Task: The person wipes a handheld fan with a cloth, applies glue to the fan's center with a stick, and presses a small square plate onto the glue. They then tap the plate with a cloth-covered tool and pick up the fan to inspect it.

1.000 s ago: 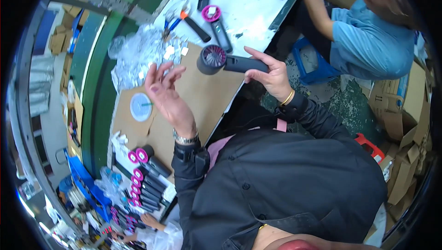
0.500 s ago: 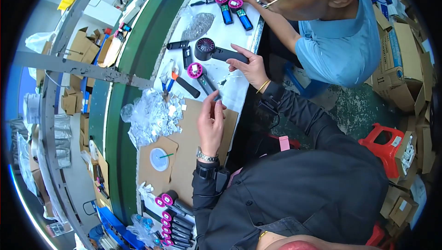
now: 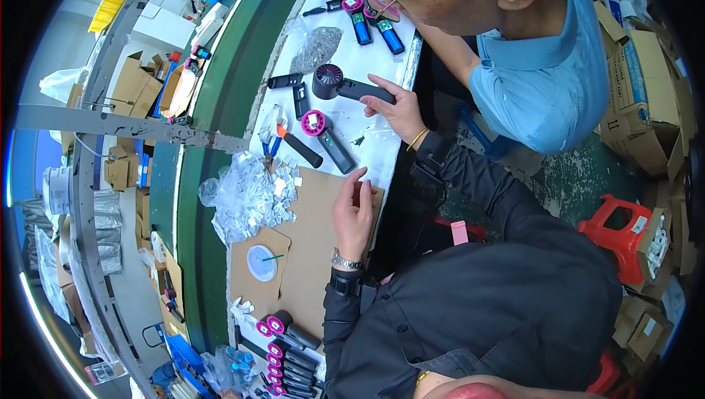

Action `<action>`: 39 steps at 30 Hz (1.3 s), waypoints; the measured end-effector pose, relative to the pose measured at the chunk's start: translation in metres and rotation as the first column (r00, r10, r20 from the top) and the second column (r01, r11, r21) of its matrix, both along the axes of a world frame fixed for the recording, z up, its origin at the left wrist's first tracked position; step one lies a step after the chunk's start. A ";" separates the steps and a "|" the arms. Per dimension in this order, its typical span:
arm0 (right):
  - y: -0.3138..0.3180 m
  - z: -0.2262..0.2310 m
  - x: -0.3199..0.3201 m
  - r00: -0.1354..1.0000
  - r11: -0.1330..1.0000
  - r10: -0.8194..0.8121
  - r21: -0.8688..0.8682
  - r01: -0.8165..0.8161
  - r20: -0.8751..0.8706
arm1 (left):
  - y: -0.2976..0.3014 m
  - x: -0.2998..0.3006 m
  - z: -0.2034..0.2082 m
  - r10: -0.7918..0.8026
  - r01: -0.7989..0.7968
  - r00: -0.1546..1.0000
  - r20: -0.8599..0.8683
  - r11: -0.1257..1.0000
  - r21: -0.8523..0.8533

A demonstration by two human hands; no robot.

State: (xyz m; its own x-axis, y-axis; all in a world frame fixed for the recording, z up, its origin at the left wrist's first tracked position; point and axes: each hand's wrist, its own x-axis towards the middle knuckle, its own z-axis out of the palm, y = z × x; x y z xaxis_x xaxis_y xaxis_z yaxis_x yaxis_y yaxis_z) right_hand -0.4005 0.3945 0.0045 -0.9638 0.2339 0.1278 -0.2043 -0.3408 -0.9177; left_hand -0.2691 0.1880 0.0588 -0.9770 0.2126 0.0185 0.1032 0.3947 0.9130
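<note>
My right hand [image 3: 400,111] grips the end of the handle of a black handheld fan [image 3: 360,90], its round bladed head pointing away from me over the white table. Close below it lies another handheld fan [image 3: 334,145] with a pink round head and a dark handle. My left hand [image 3: 354,215] is near the end of that handle, apart from it, over the cardboard's edge. Its fingers are apart and loosely bent, with nothing seen in them. Black casing pieces [image 3: 299,98] lie beyond the fans, and an orange-and-black tool handle [image 3: 299,145] rests beside the pink-headed fan.
A bag of small white pieces [image 3: 250,197] and a white round lid [image 3: 262,263] sit on brown cardboard [image 3: 316,252]. Several pink-headed fans [image 3: 283,362] are lined up near my left arm. A co-worker [image 3: 536,68] leans over opened fans with blue batteries [image 3: 361,29].
My left hand has drawn back from the pink-headed fan's handle, toward me. My right hand keeps its hold on the black fan. The co-worker's head has bent lower over the table.
</note>
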 end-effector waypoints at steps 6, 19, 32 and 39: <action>-0.001 -0.001 -0.001 1.000 1.000 -0.001 0.022 0.001 0.010 | 0.000 0.001 -0.003 -0.007 0.007 1.000 0.012 1.000 0.022; -0.001 -0.002 -0.001 0.999 0.997 -0.017 0.073 0.015 0.029 | 0.000 0.006 -0.009 0.016 -0.018 0.998 0.065 0.999 0.033; -0.002 -0.006 -0.003 1.000 0.999 -0.013 0.052 0.012 0.024 | 0.000 0.011 -0.021 0.023 -0.024 0.999 0.043 1.000 0.015; -0.005 -0.004 -0.003 0.999 0.994 -0.024 0.106 0.020 0.039 | 0.001 0.012 -0.023 0.025 -0.024 0.999 0.038 1.000 -0.020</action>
State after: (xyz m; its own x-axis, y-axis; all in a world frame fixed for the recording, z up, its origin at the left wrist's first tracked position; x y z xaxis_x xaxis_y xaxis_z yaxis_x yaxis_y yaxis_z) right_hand -0.4032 0.3897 0.0001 -0.9634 0.2424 0.1147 -0.1735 -0.2370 -0.9559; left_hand -0.2574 0.1892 0.0356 -0.9818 0.1887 -0.0232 0.0581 0.4142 0.9083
